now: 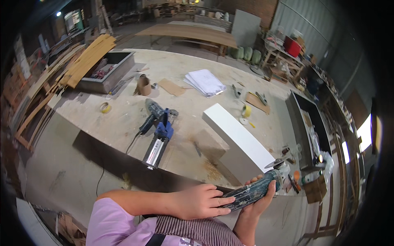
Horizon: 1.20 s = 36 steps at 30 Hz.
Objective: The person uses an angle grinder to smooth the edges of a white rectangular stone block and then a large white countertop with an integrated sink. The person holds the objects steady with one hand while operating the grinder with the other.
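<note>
Angle grinder [251,193] is slanting rightward by the table's [123,119] near right corner, right hand [259,205] grasping it nearer the disc [277,161], left hand [202,201] resting fingers on its rear, grip unclear, while the white rectangular block [240,137] is stretching away forward-left.

White block [241,141], papers [204,83] on worktable [186,108]

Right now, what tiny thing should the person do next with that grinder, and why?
Probably curl the left hand more around the grinder at its back end, because those fingers look nearly straight, while the right hand grips near the front. The disc is right by a corner of the white box, and I can't tell whether they touch, so a firmer hold seems wise.
</note>
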Motion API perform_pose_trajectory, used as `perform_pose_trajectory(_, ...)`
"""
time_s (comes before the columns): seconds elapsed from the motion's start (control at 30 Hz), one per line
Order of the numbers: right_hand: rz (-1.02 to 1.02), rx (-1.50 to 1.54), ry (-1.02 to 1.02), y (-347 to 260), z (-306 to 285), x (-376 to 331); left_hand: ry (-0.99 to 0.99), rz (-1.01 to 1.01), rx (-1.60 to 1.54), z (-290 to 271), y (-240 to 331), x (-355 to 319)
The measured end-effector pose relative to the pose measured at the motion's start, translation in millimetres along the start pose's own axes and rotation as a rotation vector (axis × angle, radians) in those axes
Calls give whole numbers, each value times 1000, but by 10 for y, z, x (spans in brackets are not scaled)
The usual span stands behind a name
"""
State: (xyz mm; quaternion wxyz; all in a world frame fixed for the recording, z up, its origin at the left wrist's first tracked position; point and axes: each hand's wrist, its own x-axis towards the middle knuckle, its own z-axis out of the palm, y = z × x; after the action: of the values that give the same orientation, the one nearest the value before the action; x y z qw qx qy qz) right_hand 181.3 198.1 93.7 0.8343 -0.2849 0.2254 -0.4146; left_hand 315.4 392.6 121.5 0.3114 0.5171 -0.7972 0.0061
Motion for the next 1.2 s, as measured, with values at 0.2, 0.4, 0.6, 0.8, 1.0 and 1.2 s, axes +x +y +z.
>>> perform_pose_trajectory(0.2, 165, -137, -82, 433, 659, -101, 238, -801, -1393, 220, -142, -436)
perform_pose_trajectory(0.4, 295, -356, -398, 1140, 1078, -136, 499, -972, -1483, -181, 46, -926)
perform_pose_trajectory(0.6, 567, -804, -1115, 1554, 1091, -199, 917, -1183, -854, -325, 176, -1976)
perform_pose_trajectory(0.8, 793, -1099, -1154, 1561, 858, -193, 1054, -1573, -393, -292, 51, -3146)
perform_pose_trajectory(1.0, 755, -1086, -845, 1625, 85, -97, 1237, -1616, -624, -279, -120, -3488)
perform_pose_trajectory(1.2, 843, -1110, -859, 1765, 389, -62, 1354, -1517, -657, -242, -37, -3391)
